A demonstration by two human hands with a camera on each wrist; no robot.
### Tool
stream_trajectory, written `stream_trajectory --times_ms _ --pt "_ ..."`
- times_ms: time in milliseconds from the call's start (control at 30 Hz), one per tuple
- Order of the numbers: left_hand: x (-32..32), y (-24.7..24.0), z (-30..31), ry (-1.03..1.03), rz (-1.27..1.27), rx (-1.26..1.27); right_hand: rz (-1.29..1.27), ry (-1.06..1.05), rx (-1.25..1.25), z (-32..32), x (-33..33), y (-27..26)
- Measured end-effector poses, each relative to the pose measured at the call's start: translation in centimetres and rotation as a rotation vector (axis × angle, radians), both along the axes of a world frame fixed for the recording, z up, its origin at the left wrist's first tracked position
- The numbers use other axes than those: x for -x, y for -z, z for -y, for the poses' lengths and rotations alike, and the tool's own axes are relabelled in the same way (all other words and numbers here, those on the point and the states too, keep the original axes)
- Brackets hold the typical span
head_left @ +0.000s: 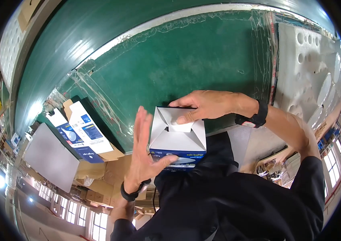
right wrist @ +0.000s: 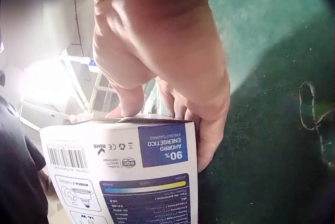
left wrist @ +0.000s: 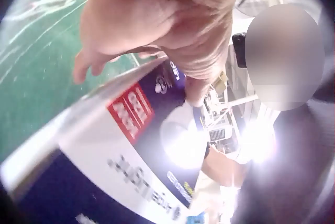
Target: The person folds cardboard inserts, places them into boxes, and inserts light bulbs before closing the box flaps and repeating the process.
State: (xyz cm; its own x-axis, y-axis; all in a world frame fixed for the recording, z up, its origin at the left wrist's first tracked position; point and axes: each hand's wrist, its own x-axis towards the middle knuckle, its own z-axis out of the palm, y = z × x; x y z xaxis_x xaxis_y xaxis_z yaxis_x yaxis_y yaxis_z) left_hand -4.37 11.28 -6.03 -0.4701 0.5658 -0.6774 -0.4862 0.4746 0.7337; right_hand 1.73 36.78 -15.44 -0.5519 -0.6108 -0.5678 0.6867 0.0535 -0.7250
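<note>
A blue and white light bulb box [head_left: 192,142] stands upright at the near edge of the green worktop [head_left: 202,56], its white end flaps folded inward on top. My right hand [head_left: 210,105] reaches over from the right. Its thumb presses on the middle flaps while the fingers bend over the far side, and the right wrist view shows them at the edge of the printed box [right wrist: 115,166]. Along the left side, my left hand [head_left: 140,154] has its fingers straight, with the thumb across the near face. Printed panels of the box [left wrist: 152,156] fill the left wrist view.
To the left lie printed cartons [head_left: 92,132] like this one, beside a pale grey panel [head_left: 50,154]. A white board with round holes [head_left: 299,80] is on the right. Brown cardboard [head_left: 116,172] lies below the worktop edge.
</note>
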Motion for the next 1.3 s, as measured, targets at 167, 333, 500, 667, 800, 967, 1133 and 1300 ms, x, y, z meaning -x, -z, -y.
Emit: stream_trajectory --times_ms 167,333,500,667,800,967,1133,1300 --pt "0.9 -1.3 -1.0 0.597 -0.673 0.046 -0.010 -0.082 -0.105 0.0 0.4 -0.9" --pt "-1.1 -2.0 0.4 0.504 -0.643 -0.109 -0.044 -0.155 -0.016 -0.3 0.5 -0.7" --pt "-3.1 -1.6 0.7 0.399 -0.703 -0.172 0.085 -0.139 0.259 -0.2 -0.4 0.6" --pt "-4.5 -0.9 1.5 0.277 -0.766 -0.151 0.122 -0.284 0.121 0.3 0.4 -0.9" --pt "-5.0 -0.6 1.5 0.306 -0.848 -0.156 -0.010 -0.388 -0.132 0.2 1.2 -2.7" --pt "-4.7 0.4 1.0 0.217 -0.783 -0.080 0.091 -0.374 -0.007 0.2 0.9 -0.9" --pt "-4.8 0.0 4.5 -0.189 0.348 0.062 0.208 0.335 0.094 0.1 -2.7 -1.7" --pt "-9.5 2.8 11.3 0.045 0.261 0.079 0.244 0.852 -0.004 7.5 -16.3 -4.5"
